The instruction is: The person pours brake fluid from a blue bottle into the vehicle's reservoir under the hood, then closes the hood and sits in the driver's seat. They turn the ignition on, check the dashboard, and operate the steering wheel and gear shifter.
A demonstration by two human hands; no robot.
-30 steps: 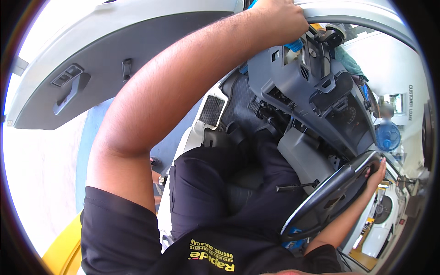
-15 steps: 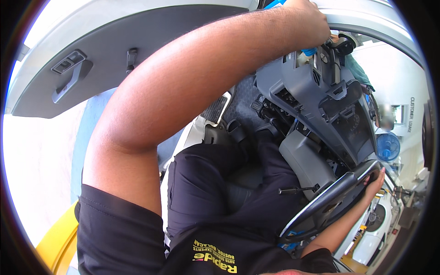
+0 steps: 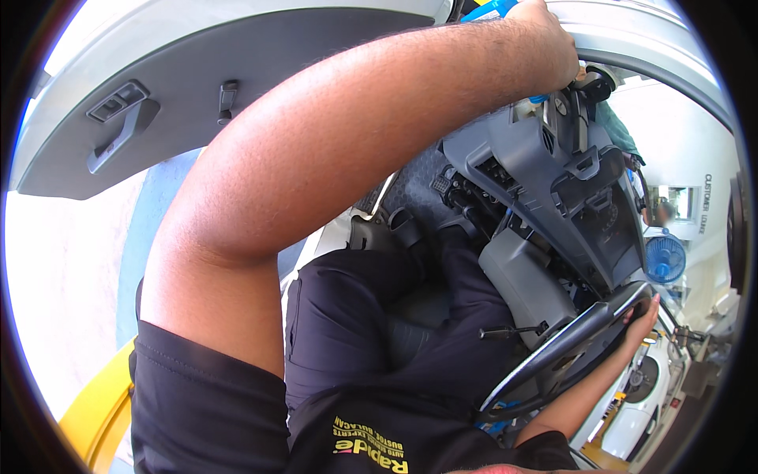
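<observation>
My left arm reaches across the top of the view, and my left hand (image 3: 546,46) is curled near the windscreen pillar. A bright blue object (image 3: 491,11) with pale markings shows on one side of that hand, and a bit of blue shows below the wrist; its kind is mostly hidden. Lower right, my right hand (image 3: 641,317) grips the far rim of the black steering wheel (image 3: 517,381). Between the two hands is the grey dashboard (image 3: 505,154), with openings in it and dark parts showing. The grey steering column cover (image 3: 521,272) sits below it.
At left the grey door panel (image 3: 284,59) stands open. Pedals (image 3: 442,183) are in the dark footwell beyond my knees. A stalk (image 3: 505,332) juts from the column. Through the far side show a blue fan (image 3: 665,259) and a white vehicle (image 3: 641,419).
My left hand and forearm have shifted slightly right and down in the view, and more of the blue object shows. My right hand stays on the steering wheel.
</observation>
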